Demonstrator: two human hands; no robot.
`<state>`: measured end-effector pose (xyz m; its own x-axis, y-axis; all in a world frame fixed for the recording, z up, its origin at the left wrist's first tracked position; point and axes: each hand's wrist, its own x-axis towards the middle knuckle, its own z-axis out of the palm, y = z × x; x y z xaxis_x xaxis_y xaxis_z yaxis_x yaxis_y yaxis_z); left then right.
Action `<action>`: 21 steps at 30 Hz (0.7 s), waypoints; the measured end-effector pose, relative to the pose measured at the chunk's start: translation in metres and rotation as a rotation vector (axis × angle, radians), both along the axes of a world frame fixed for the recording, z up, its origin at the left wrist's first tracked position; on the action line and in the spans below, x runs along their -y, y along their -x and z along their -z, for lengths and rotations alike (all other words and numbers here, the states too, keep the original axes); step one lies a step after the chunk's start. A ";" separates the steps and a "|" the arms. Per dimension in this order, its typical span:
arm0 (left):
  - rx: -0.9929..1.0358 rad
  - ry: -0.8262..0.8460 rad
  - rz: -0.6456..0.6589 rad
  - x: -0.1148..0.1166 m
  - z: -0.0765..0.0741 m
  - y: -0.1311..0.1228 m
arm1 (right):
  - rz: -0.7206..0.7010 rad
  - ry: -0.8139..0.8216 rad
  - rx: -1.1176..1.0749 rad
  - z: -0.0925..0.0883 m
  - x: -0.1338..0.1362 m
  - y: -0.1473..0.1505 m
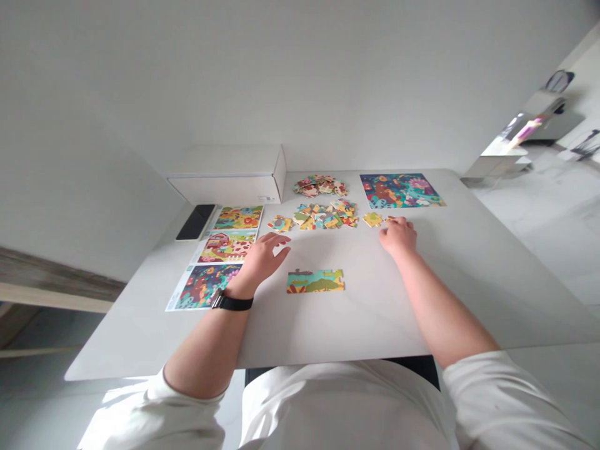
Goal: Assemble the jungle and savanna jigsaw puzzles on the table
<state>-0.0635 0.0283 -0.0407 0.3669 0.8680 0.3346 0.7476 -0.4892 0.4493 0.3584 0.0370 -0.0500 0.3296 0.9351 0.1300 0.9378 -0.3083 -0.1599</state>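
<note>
- Head view, nearest first: a white sleeve [187,419] runs down each arm's upper part, and a black watch [231,302] sits on the left wrist.
- The left hand [262,259] is open, its fingers [281,250] loosely spread, and it holds nothing. It sits low over the white table [375,312], just beside a printed card.
- The right hand [397,237] is curled, with its fingers [398,224] drawn in. They reach a small puzzle piece [389,219], but whether they have hold of it is hard to tell.
- A joined puzzle strip [315,281] lies flat on the table between the hands, nearer the body than they are.
- A yellow piece [372,219] lies just left of the right hand, apart from the rest.
- Loose pieces [325,215] lie in a spread cluster beyond both hands, with a small joined pair [280,223] at its left end.
- A heap of pieces [321,185] lies farther on, beside a finished puzzle [398,190].
- Three picture cards [227,247] line the left edge, next to a black phone [195,222].
- A white box [229,175] stands at the far left corner.
</note>
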 end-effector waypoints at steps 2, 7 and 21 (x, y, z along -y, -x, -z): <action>0.001 0.001 -0.001 0.000 -0.001 0.000 | 0.000 -0.030 -0.009 0.003 -0.001 -0.002; -0.002 0.002 0.014 0.002 -0.004 -0.003 | -0.186 -0.186 -0.038 0.015 -0.008 -0.003; 0.000 0.031 0.085 0.005 -0.007 -0.006 | -0.324 -0.198 -0.083 0.018 -0.011 -0.003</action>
<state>-0.0571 0.0238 -0.0333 0.4398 0.8437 0.3079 0.7036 -0.5367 0.4657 0.3615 0.0477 -0.0685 0.0383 0.9520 0.3037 0.9630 0.0460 -0.2656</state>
